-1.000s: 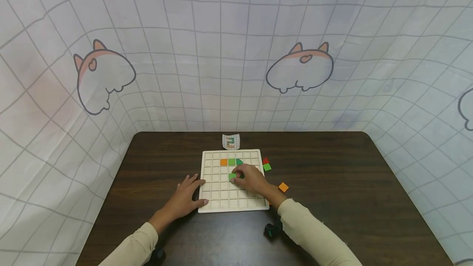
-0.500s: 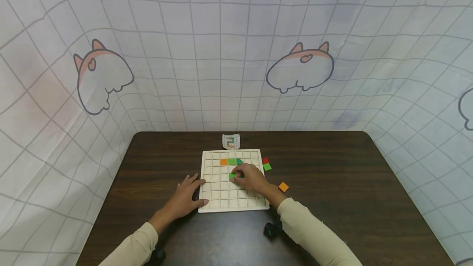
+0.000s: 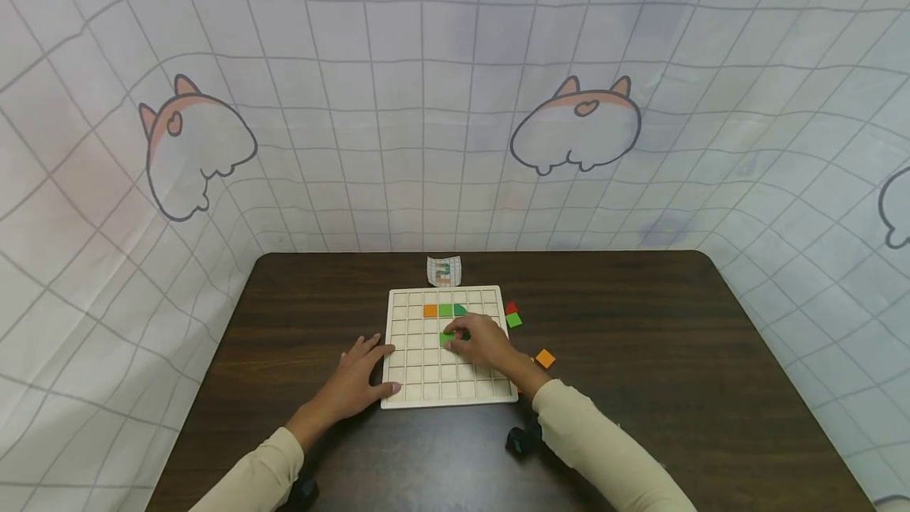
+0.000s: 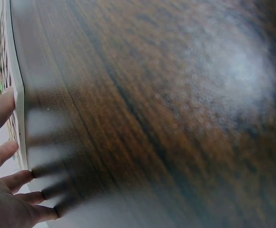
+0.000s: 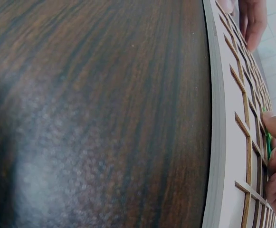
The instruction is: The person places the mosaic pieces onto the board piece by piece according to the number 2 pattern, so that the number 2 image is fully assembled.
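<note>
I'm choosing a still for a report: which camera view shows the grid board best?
The head view: it shows nearly the whole grid board from above, with the right hand covering part. The right wrist view catches one edge and some of its face at a steep slant; the left wrist view shows only a narrow strip.

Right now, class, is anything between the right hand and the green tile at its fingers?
Nothing visible: the right hand pinches the green tile on the board; the left hand touches its left edge.
</note>
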A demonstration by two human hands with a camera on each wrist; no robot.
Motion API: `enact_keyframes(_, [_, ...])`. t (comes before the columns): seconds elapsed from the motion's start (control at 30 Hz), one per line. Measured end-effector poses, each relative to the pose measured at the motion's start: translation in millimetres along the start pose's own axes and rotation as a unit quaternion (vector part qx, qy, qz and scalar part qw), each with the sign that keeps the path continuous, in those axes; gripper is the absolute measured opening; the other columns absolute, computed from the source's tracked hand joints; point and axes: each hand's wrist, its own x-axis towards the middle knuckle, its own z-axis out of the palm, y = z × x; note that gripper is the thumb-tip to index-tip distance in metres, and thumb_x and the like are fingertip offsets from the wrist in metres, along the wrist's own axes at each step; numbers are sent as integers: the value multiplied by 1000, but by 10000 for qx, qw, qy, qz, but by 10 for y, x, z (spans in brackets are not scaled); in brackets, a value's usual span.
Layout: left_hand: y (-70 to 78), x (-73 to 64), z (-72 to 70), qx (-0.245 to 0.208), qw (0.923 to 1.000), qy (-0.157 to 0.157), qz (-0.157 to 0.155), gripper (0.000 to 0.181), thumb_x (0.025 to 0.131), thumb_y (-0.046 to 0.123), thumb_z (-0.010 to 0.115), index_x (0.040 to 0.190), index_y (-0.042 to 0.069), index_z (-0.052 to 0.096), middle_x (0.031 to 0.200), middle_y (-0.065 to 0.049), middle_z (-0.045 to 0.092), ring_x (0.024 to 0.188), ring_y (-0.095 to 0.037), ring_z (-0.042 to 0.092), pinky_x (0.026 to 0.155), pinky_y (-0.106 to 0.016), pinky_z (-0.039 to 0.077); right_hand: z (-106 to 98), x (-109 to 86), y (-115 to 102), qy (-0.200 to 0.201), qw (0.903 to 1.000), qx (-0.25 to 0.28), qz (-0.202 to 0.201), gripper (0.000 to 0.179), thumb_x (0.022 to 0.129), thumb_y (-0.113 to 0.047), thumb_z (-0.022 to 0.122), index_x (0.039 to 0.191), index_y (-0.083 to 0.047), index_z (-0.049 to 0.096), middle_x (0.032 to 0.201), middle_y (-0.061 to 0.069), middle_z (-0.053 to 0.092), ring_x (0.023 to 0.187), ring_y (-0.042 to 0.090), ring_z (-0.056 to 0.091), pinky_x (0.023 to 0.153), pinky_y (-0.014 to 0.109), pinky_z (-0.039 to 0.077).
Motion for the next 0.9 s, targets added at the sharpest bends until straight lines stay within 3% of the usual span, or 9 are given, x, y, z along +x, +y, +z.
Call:
enact_keyframes(0.43, [-8,1,9,21,10000,12,-67,67,86,37,79,143,12,54,159,-22,36,150,-49,22,111,-75,21,5,-12,-13,11,10000,-66,30,23,91,-28,75,111,-17,77,84,-9,62,71,5,53,65,24,45])
enact_keyframes(0.7, [-15,-5,3,11,10000,7,52,66,87,37,78,143,11,54,158,-23,36,150,-49,22,110,-77,21,-68,-66,17,43,9994,106,-326,28,92,-24,74,117,-11,73,89,-5,66,72,4,54,67,25,47])
enact_keyframes(0.9, [-17,-1,11,6,10000,17,66,66,87,37,78,143,10,54,158,-23,36,150,-50,22,109,-77,20,-205,-91,159,296,9980,500,-250,26,94,-20,72,117,-8,72,89,-1,66,57,6,44,54,23,39])
